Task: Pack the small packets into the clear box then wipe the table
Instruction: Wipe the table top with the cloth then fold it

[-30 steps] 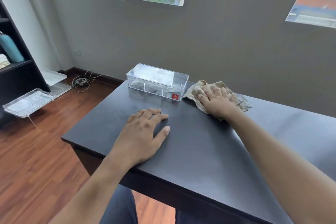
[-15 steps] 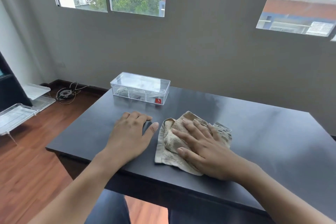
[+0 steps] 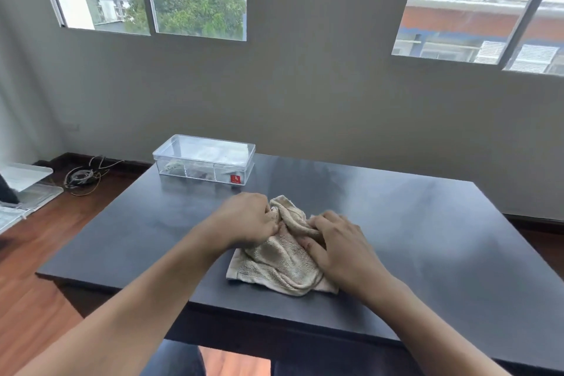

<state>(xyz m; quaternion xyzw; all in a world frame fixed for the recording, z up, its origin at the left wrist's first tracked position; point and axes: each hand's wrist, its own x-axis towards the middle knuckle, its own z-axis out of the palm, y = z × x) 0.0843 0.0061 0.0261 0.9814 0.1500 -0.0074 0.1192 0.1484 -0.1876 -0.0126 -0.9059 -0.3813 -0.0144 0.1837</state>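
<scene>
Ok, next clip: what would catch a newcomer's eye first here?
Both hands bunching a beige cloth in the middle of the dark table: the left hand grips its far edge, the right hand presses on its right side. Behind them, near the table's far left corner, stands the clear box, lid on, with small items inside.

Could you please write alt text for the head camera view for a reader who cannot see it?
Both hands, left hand and right hand, gather a beige cloth on a dark table. A closed clear box sits at the table's far left, below windows.
</scene>
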